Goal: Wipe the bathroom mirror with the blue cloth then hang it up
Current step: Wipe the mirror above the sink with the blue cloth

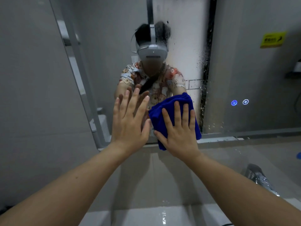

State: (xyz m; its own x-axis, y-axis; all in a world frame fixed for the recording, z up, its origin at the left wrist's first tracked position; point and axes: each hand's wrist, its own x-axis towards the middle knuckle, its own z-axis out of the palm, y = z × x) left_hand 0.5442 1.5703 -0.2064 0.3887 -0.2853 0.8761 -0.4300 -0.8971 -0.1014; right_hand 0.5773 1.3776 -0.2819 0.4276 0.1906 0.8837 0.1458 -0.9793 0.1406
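Your right hand lies flat with straight, spread fingers on the blue cloth, pressing the bunched cloth against the mirror near its lower edge; a flat palm spreads the pressure so more of the cloth meets the glass. Your left hand is open too, fingers straight and holding nothing, palm toward the mirror just beside the cloth. It seems to steady you as you lean in, though I cannot tell whether it touches the glass. Water drops and streaks show on the mirror above and to the right of the cloth, so the wiping looks far from done, and that wet band is likely where you should sweep next. The two lit touch buttons sit on the mirror well to the right of the cloth; go lightly there. Below the mirror the counter looks wet.
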